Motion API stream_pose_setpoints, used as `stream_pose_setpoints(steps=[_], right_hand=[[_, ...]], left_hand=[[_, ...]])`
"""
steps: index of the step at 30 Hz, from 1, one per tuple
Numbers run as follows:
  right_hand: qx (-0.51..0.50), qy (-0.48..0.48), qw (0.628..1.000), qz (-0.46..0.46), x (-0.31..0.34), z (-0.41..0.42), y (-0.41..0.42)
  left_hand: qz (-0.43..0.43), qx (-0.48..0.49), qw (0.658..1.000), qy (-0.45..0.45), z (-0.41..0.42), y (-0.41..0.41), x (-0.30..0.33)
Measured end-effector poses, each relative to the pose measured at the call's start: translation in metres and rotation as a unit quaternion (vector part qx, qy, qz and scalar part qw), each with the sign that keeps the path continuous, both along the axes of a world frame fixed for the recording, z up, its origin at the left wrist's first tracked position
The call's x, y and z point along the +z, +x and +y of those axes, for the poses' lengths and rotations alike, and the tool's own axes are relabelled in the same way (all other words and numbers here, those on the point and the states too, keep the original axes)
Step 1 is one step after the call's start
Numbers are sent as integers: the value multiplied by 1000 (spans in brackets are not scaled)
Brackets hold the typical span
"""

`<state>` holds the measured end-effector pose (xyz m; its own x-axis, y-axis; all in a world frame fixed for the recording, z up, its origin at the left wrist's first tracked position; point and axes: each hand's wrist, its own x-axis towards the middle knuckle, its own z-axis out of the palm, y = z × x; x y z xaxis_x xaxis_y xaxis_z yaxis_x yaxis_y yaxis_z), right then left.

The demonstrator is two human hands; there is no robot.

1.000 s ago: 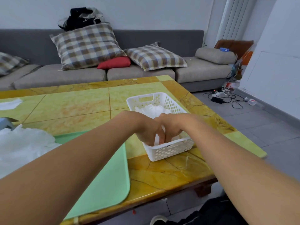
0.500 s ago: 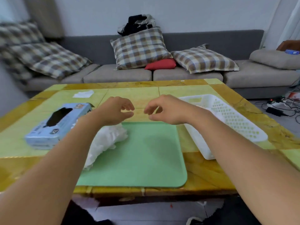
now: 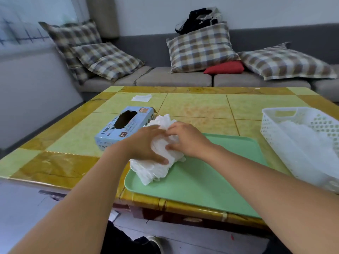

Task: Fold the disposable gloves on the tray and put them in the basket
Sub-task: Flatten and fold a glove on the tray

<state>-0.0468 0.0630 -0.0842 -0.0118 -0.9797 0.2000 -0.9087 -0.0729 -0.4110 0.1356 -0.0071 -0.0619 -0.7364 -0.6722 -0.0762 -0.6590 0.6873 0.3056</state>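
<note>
A big grey sofa (image 3: 183, 79) sits at the back, with checked pillows (image 3: 201, 48) and one red cushion (image 3: 224, 67) on it. In front of it is a yellow and green tiled table (image 3: 192, 105).

On the table, close to the near edge, lies a flat green tray (image 3: 211, 180). On the right side of the table, just beside the tray, stands a white plastic basket (image 3: 271, 129) full of small holes. Inside it lie some thin white gloves (image 3: 308, 142), already put away.

A pile of white disposable gloves (image 3: 156, 167) sits on the left end of the tray and hangs a bit over its edge. Both hands are on this pile. The left hand (image 3: 146, 143) lies on top of it, with the fingers laid over the gloves and the thumb pressing on the near side. The right hand (image 3: 187, 138) has its fingers curled and pinches the crumpled top of the pile.

Just left of the pile, touching it, is a light blue glove box (image 3: 124, 125) with a dark opening on top. Farther back on the table lies a small white scrap of paper (image 3: 142, 98).
</note>
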Motion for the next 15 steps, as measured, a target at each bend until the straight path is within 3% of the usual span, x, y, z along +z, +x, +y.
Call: stream_pose_setpoints(steps=[2,6,10,15], right_hand=[[1,-46,998,-32,-1,5,-3],[83,42,995,21,-14,12,2],[55,23,996,-66,-12,10,-9],[90,142,986,11,-1,32,-24]], left_hand=[[-19,-7,1000,23,-2,-1,-5],[-28,-12,998,50,-7,5,-6],[-23,-9,998,57,-9,10,-14],[-13,-16,999,43,-13,11,-15]])
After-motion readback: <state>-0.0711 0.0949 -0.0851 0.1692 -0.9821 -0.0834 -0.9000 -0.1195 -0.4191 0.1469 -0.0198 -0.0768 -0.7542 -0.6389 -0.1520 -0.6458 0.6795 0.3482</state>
